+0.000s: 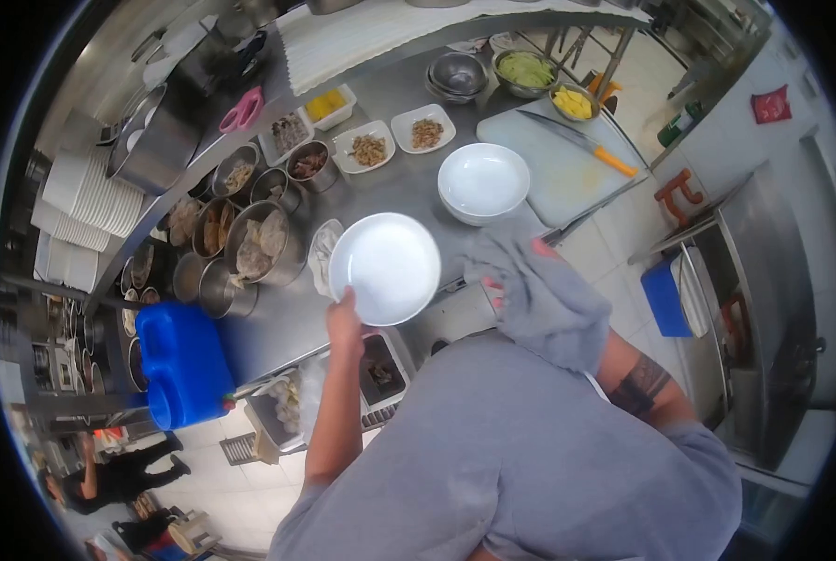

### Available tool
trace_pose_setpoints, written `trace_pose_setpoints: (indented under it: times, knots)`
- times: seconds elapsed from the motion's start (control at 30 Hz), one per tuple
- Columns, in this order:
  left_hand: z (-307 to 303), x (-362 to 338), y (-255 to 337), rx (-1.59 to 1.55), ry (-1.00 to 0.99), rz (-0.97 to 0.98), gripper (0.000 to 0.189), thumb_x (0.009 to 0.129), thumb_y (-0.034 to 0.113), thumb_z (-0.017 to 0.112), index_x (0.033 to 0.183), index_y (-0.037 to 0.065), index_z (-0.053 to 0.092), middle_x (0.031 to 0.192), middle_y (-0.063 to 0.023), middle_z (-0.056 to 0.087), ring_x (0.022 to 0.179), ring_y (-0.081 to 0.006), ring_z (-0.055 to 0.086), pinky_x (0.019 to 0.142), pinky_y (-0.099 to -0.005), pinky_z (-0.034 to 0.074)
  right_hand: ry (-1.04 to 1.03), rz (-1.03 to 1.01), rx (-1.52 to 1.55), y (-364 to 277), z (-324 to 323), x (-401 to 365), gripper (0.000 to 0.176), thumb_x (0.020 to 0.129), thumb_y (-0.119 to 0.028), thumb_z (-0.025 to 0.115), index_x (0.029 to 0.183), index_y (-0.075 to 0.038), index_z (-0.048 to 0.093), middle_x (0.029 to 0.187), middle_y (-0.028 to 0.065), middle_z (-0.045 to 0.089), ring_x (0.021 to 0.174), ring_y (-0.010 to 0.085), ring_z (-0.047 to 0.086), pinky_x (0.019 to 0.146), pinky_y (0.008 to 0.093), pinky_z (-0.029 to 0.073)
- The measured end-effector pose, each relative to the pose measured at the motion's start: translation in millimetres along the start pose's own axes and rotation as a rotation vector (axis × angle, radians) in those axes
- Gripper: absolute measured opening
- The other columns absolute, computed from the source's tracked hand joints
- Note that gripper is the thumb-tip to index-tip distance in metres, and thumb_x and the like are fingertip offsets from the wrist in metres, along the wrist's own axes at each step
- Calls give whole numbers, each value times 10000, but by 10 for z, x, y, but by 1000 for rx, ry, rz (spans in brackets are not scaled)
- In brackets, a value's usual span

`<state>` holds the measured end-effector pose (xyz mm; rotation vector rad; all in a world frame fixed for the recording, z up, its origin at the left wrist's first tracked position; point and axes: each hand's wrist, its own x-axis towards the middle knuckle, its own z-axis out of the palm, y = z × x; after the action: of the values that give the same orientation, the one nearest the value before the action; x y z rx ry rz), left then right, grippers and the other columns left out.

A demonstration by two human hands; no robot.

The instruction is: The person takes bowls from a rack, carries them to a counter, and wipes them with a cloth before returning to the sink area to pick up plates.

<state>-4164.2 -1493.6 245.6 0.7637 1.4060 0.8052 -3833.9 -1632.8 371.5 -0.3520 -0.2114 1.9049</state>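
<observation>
The steel tabletop [404, 182] carries food tins [254, 245] from 9 to 12 o'clock, and a grey cloth [539, 299] is bunched at 3 o'clock of the white plate [385, 266]. The left hand [345, 323] pinches the plate's rim at 7 o'clock, probably to keep its face clear. The right hand [494, 292] grips the cloth, which hides all but its curled fingertips.

Brightness: bright, even indoor light.
Source: overhead, out of view; strongest on the pale floor at the upper right.
Glare: the white plate [385, 266] and white bowl [483, 179] wash out nearly flat; the steel counter [408, 201] has a soft sheen.
Shadows: faint and soft, deeper under the left shelves.
Distortion: strong fisheye, bowed edges, black rim all round.
Focus: centre fairly sharp; the grey cloth [530, 290] shows no weave; the borders are smeared.
</observation>
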Motion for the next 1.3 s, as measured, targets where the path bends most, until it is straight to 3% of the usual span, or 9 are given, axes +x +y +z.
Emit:
trace_pose_setpoints:
  times: [0.07, 0.17, 0.2, 0.27, 0.43, 0.57, 0.8, 1.03, 1.3]
  knots:
    - [-173, 81, -21, 50, -30, -61, 525, 1086, 389, 476, 1248, -101, 571, 963, -209, 727, 631, -278, 710, 435, -350, 524, 91, 44, -12, 96, 283, 147, 346, 1088, -288, 522, 1348, -63, 569, 1361, 101, 633, 1253, 220, 624, 1093, 343, 487]
    - [-52, 128, -1, 2, -75, -60, 507, 1089, 399, 462, 1251, -67, 577, 989, -197, 717, 661, -283, 701, 450, -348, 501, -566, -92, -876, 558, 722, 886, 394, 887, -85, 709, 1272, -61, 630, 1332, 157, 644, 1180, 232, 649, 1032, 396, 505]
    - [66, 125, 60, -26, -85, -41, 492, 1091, 385, 462, 1257, -64, 574, 1009, -194, 714, 695, -286, 706, 459, -351, 506, -877, -755, -1265, 890, 1051, 1167, 385, 883, -106, 698, 1264, -90, 643, 1270, 182, 672, 1123, 237, 664, 957, 409, 523]
    - [258, 105, 201, -62, -109, -16, 463, 1094, 357, 461, 1270, -58, 567, 1048, -188, 707, 762, -294, 717, 476, -357, 515, -1065, -28, -1049, 813, 2371, 687, 457, 940, -234, 702, 1366, -97, 610, 1260, 165, 691, 1135, 269, 670, 945, 393, 526]
    - [677, 161, 302, -139, -157, 35, 449, 1094, 336, 471, 1267, -70, 552, 1023, -202, 704, 721, -308, 713, 456, -369, 503, -1684, -8, -470, 934, 2535, 588, 530, 1023, -395, 653, 1394, -17, 611, 1310, 212, 683, 1202, 314, 644, 998, 392, 472]
    - [1135, 253, 479, -27, -186, 37, 460, 1086, 328, 487, 1236, -103, 544, 921, -210, 704, 598, -288, 689, 430, -367, 502, -1006, 87, -828, 232, 1353, 769, 511, 1006, -214, 672, 1471, -57, 528, 1390, 117, 640, 1173, 232, 645, 1046, 375, 495]
    - [2091, 593, 623, 178, -183, -17, 450, 1081, 332, 493, 1173, -103, 565, 814, -165, 677, 526, -242, 644, 412, -347, 490, 743, -668, -1519, -1080, -981, 621, 400, 993, -215, 686, 1340, -32, 606, 1205, 155, 649, 1083, 249, 661, 923, 380, 554]
    - [2590, 885, 685, 407, -94, -17, 518, 1076, 406, 495, 1128, -103, 574, 662, -114, 598, 447, -212, 557, 376, -364, 433, 711, -229, -1395, -1782, -1759, 1156, 628, 1000, -413, 648, 1413, 46, 530, 1431, 280, 568, 1290, 385, 597, 1052, 437, 492]
    - [2308, 1043, 492, 694, -258, -57, 587, 1024, 440, 511, 1046, -134, 632, 724, -179, 675, 521, -258, 661, 396, -366, 525, 247, -106, -1678, -1976, -2041, 1644, 577, 812, -85, 674, 1347, 81, 535, 1276, 306, 631, 1203, 461, 611, 1070, 487, 460]
